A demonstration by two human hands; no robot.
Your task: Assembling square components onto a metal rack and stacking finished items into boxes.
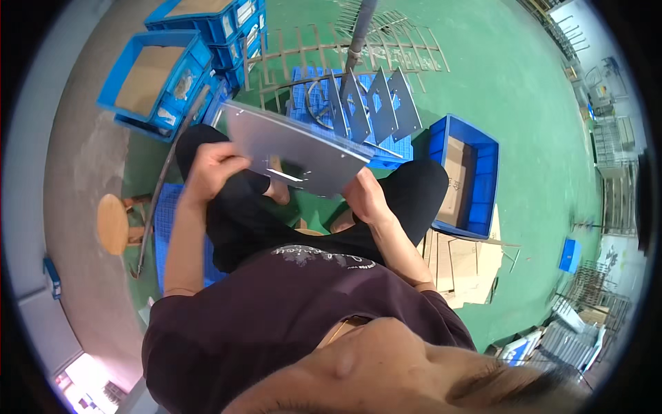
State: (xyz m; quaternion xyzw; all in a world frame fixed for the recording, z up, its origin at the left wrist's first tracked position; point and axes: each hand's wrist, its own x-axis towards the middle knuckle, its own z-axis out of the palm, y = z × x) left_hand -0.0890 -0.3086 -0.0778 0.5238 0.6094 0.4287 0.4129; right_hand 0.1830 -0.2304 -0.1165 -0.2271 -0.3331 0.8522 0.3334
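A flat grey metal panel [296,141] with a cut-out near its lower edge is held tilted above my lap. My right hand [365,196] grips its right end from below, fingers partly hidden behind it. At the panel's left end my left hand [214,169] is closed in a pinch, thumb and forefinger at the edge. A pale, bluish strip runs along the panel's far edge. Beyond it, several similar dark panels [380,107] stand upright in a row over a blue plastic pallet [393,148].
Blue crates [200,48] are stacked at the far left, some lined with cardboard. To the right sits another blue crate [486,186], beside flattened cardboard [469,269]. A metal rack [303,48] with a grey post [358,34] stands ahead. A wooden stool [112,224] is at left.
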